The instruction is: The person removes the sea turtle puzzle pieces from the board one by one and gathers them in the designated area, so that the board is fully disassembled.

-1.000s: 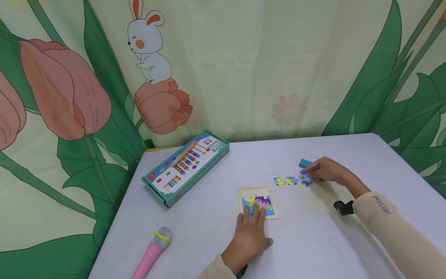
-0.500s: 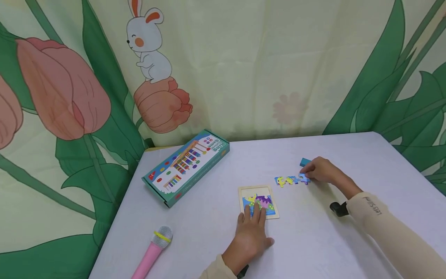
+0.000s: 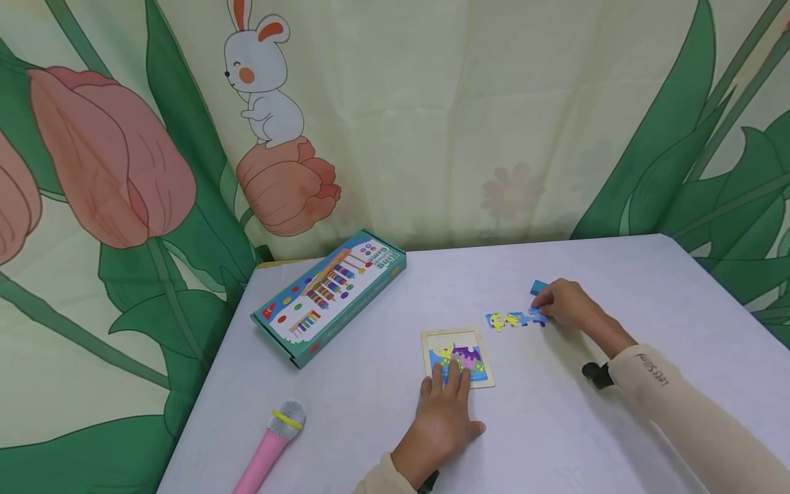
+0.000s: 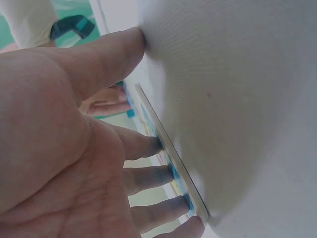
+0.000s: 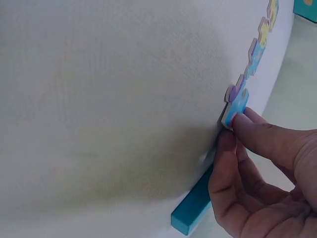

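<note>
My left hand (image 3: pixel 446 424) lies with spread, straight fingers over the lower edge of a wooden puzzle tray (image 3: pixel 426 343), its fingertips on the picture pieces. In the left wrist view, the tray edge (image 4: pixel 173 153) runs beneath those fingertips. At the right, my right hand (image 3: pixel 570 304) pinches a blue and purple jigsaw piece (image 5: pixel 237 105) between thumb and fingers, low over the table. That piece sits at the right end of a short row of jigsaw pieces (image 3: pixel 512 320) in yellow and blue. Behind the fingers lies a teal block (image 3: pixel 538 287).
A green toy box (image 3: pixel 330 298) with a picture of colored rings lies at the back left of the white table (image 3: pixel 370 425). Near the front left is a pink toy microphone (image 3: pixel 271 442). A printed curtain (image 3: pixel 432 123) hangs behind the table.
My right hand has moved slightly left, bringing the pinched jigsaw piece up to the end of the row. My left hand has stayed on the puzzle tray.
</note>
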Action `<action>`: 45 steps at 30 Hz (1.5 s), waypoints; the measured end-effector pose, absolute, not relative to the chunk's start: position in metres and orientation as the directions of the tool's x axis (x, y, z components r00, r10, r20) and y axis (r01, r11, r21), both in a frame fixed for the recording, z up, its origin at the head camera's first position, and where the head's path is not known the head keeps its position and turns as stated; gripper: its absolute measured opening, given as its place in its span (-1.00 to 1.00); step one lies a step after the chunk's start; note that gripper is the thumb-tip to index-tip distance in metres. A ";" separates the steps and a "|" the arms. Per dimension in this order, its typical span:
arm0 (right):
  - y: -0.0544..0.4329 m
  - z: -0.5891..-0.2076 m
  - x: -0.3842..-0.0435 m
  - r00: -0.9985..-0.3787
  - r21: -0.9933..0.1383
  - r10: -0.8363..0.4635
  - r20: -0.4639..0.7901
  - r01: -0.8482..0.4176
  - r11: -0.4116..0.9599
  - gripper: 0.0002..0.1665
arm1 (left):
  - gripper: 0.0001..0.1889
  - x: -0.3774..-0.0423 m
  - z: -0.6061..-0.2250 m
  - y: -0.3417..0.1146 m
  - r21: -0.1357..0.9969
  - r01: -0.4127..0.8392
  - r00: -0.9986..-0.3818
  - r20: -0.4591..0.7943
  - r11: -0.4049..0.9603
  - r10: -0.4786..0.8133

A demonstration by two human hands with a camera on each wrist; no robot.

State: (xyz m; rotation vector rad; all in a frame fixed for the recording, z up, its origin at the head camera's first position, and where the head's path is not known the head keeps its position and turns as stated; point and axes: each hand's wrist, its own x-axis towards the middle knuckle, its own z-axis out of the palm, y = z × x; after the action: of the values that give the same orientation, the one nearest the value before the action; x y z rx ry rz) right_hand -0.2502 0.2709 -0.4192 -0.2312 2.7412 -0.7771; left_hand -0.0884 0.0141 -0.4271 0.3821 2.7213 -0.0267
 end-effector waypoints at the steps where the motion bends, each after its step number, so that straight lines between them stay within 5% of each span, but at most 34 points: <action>1: 0.270 -0.420 -0.249 -0.948 -0.530 -0.227 -0.222 -0.078 0.844 -0.79 | -0.06 -0.088 -0.428 0.014 0.038 0.267 -0.885 -0.385 0.963 0.261; 10: 0.259 -0.423 -0.242 -0.969 -0.483 -0.183 -0.168 -0.081 0.872 -0.85 | -0.07 -0.084 -0.430 0.013 0.032 0.264 -0.894 -0.367 0.964 0.257; 22: 0.228 -0.412 -0.230 -0.963 -0.441 -0.267 -0.048 -0.219 0.870 -0.88 | -0.18 -0.067 -0.435 0.019 -0.165 0.407 -0.893 -0.277 0.898 0.354; 32: 0.156 -0.409 -0.212 -0.737 -0.505 -0.676 0.001 -0.584 0.636 -0.81 | -0.08 -0.066 -0.437 0.023 -0.120 0.424 -0.874 -0.313 0.898 0.371; 39: 0.135 -0.423 -0.211 -0.619 -0.563 -0.782 -0.078 -0.620 0.547 -0.69 | -0.08 -0.070 -0.441 0.025 -0.102 0.412 -0.869 -0.344 0.905 0.356; 45: 0.131 -0.431 -0.207 -0.604 -0.557 -0.793 -0.073 -0.635 0.535 -0.70 | -0.06 -0.072 -0.446 0.026 -0.107 0.401 -0.869 -0.360 0.910 0.340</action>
State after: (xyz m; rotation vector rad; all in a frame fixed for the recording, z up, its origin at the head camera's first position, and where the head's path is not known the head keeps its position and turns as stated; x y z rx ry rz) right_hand -0.2074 0.1307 -0.4305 -1.1845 2.4597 -0.7027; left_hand -0.0719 0.0256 -0.4464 0.5475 2.7357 -0.2547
